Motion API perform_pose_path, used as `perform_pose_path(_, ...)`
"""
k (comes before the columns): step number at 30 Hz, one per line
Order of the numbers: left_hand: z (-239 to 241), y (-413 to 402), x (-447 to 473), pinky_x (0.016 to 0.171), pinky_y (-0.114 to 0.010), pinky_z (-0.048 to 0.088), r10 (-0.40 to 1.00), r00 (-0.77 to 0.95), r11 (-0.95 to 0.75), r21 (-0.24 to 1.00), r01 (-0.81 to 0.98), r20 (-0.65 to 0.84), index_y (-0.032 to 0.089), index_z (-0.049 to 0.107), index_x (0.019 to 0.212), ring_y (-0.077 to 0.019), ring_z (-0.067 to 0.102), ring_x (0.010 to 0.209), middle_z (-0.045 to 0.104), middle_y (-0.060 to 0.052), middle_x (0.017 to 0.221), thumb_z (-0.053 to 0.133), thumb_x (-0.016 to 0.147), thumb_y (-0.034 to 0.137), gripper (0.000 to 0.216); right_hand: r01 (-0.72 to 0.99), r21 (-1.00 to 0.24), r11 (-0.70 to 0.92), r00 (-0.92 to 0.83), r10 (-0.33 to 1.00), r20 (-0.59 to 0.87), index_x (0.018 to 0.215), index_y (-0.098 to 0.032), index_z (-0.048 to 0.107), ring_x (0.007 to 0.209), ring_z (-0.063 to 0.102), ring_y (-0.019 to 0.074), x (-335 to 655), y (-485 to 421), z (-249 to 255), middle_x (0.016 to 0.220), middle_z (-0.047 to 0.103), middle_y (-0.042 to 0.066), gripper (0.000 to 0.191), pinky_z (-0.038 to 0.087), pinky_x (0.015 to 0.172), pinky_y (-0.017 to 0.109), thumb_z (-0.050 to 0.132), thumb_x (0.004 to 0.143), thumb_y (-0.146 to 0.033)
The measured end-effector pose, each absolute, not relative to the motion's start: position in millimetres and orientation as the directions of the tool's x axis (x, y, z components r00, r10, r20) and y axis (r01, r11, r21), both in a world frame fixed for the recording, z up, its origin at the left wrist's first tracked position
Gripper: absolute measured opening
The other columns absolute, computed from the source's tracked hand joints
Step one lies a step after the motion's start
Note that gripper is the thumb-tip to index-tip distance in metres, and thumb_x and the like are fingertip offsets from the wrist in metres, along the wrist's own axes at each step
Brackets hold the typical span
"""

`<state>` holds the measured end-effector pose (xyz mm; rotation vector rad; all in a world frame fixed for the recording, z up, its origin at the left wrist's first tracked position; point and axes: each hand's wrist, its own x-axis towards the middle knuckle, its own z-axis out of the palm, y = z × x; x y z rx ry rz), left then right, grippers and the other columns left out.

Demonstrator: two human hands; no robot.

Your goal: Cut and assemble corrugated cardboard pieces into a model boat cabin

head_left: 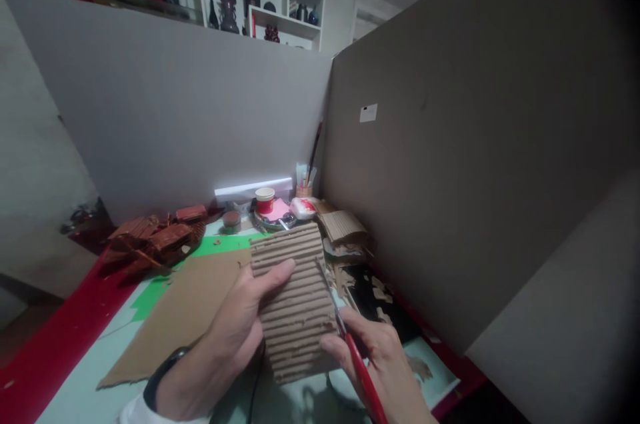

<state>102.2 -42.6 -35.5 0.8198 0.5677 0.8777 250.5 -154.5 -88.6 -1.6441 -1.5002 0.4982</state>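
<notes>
Left hand (242, 313) pinches the card (296, 307), ridges already bare; right hand (381, 352) grips the red tool (364, 374) at the card's edge. The flat sheet (197, 294) looks unworked

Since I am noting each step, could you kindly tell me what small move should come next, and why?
Probably the right hand should ease the red-handled tool along the right edge of the ridged cardboard: the tool's metal end lies by that edge, and the left hand grips the cardboard from the opposite side.
</notes>
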Motion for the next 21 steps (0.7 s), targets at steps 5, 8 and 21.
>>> perform_pose_path(5,-38,-44,102,0.088,-0.040,0.060,0.850,0.521,0.349,0.826,-0.443,-0.079,0.014,0.072,0.103,-0.0282,0.075,0.096,0.081,-0.011,0.098,0.076,0.080,0.014,0.023,0.581,-0.814,0.007,0.230,0.958,0.172,0.091,-0.019,0.063,0.072,0.056,0.0200,250,-157,-79,0.080,0.064,0.003,0.039,0.045,0.067,0.026,0.066,0.083,-0.058)
perform_pose_path(8,-41,-45,103,0.088,-0.040,0.060,0.844,0.530,0.351,0.830,-0.434,-0.079,0.014,0.073,0.104,-0.0281,0.075,0.094,0.081,-0.011,0.098,0.077,0.079,0.015,0.025,0.565,-0.825,0.026,0.196,0.966,0.165,0.090,-0.018,0.063,0.067,0.052,0.0186,250,-158,-78,0.078,0.065,0.002,0.041,0.044,0.065,0.027,0.066,0.082,-0.059)
perform_pose_path(21,-39,-52,103,0.080,-0.039,0.061,0.842,0.520,0.384,0.838,-0.387,-0.146,0.015,0.068,0.113,-0.0275,0.075,0.088,0.080,-0.010,0.097,0.078,0.077,0.015,0.037,0.565,-0.825,0.019,0.192,0.969,0.154,0.097,-0.023,0.061,0.072,0.061,0.0212,254,-171,-60,0.080,0.068,0.001,0.031,0.047,0.067,0.027,0.069,0.082,-0.048)
